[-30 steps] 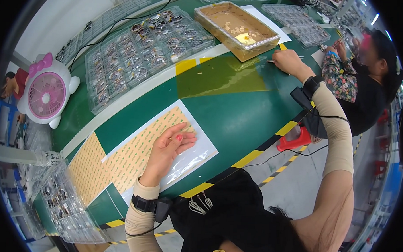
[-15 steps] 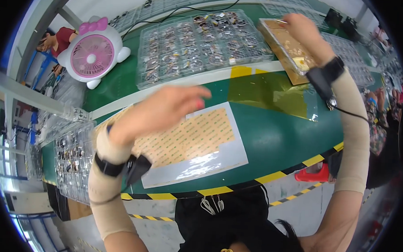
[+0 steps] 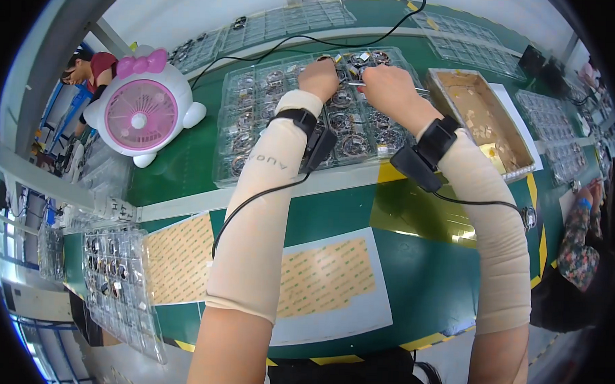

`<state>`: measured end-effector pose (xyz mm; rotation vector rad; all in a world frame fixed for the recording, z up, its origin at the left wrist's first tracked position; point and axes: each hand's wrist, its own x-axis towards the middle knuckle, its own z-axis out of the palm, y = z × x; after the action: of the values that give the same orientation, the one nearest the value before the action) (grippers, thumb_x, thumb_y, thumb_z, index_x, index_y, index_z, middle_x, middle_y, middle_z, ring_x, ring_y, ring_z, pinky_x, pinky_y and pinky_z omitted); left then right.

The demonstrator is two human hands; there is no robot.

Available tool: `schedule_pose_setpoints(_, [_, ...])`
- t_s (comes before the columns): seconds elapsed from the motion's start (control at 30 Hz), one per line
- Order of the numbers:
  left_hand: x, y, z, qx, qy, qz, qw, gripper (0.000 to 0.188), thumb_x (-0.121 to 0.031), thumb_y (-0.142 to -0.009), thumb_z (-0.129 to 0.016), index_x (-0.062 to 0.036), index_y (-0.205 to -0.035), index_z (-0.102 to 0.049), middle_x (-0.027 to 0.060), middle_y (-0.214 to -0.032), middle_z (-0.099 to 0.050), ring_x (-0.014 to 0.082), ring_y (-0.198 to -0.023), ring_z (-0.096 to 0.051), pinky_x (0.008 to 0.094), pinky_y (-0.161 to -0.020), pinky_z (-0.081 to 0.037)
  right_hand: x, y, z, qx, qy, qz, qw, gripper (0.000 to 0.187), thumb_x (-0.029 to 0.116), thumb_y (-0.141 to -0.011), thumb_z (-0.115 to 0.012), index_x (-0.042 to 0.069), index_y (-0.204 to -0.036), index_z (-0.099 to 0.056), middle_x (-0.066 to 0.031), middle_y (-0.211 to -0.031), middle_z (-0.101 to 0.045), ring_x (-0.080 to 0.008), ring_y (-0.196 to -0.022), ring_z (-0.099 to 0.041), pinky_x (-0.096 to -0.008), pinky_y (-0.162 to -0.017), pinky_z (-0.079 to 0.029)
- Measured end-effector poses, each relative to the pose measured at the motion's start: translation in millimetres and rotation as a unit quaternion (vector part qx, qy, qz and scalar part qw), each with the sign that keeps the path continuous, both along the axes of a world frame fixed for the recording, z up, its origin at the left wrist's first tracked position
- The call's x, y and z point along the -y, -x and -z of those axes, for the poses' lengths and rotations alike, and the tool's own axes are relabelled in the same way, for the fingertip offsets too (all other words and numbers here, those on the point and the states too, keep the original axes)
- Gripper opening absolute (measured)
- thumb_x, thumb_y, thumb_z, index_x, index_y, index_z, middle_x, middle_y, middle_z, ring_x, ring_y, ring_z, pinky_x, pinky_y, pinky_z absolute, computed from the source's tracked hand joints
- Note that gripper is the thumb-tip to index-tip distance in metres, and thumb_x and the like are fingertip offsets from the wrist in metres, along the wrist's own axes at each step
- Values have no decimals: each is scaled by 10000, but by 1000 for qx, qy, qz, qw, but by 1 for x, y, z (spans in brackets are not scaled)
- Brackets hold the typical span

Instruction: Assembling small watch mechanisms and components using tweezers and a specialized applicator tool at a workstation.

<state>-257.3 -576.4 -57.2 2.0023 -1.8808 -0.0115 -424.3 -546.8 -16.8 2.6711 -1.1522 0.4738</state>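
Observation:
Both my hands reach over a clear plastic tray (image 3: 237, 169) whose compartments hold small round coiled parts with dark rings and pale tabs. My left hand (image 3: 319, 79) is at the tray's far middle, its fingers curled down; what they hold, if anything, is hidden. Just right of it, my right hand (image 3: 391, 90) is closed on slim metal tweezers (image 3: 423, 90), whose tip points left toward my left hand. A shallow cardboard box (image 3: 483, 107) with small tan pieces and a yellowish piece inside stands right of the tray.
Tan adhesive sheets (image 3: 328, 270) with green print lie on the near green table. A yellow transparent film (image 3: 415, 209) is right of them. A pink-and-white fan (image 3: 141, 112) stands left. Another filled tray (image 3: 115, 266) sits lower left. Cables trail from both my wrists. Other people work nearby.
My left hand has moved from above the adhesive sheets up to the tray. My right hand has moved left from the cardboard box to the tray, with the tweezers. The view has shifted.

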Motion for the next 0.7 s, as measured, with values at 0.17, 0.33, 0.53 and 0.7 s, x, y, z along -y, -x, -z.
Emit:
schedule_pose_setpoints(0.17, [19, -9, -1, 49, -43, -38, 997, 260, -110, -747, -508, -52, -961, -643, 196, -953, -622, 357, -836, -616, 429, -742, -489, -27, 6, -10, -4, -8, -42, 999, 192, 227, -762, -621, 36, -745, -631, -158, -669, -608, -324, -685, -609, -414, -595, -482])
schedule_pose_setpoints(0.33, [7, -38, -20, -81, -96, -11, 992, 208, -110, -761, -539, -16, -916, -641, 173, -890, -647, 307, -762, -647, 383, -651, -521, -62, 19, -13, 78, -30, -59, 995, 171, 226, -755, -632, 70, -825, -650, -140, -687, -611, -311, -666, -603, -394, -582, -474])
schedule_pose_setpoints(0.53, [-120, 19, -53, -533, -153, 66, 830, 203, -55, -818, -485, 95, -942, -542, 178, -852, -614, 211, -727, -653, 243, -567, -545, -100, 52, 4, 236, -56, -80, 967, 178, 220, -800, -587, 85, -902, -644, -111, -751, -623, -272, -658, -599, -362, -570, -462])
schedule_pose_setpoints(0.7, [-239, 32, -44, -674, -323, 47, 663, 296, -91, -858, -431, 100, -1083, -447, 189, -996, -584, 236, -851, -632, 321, -766, -538, -160, 79, 9, 433, -288, -116, 846, 295, 251, -900, -459, 10, -868, -626, -65, -774, -638, -158, -673, -608, -278, -548, -448])
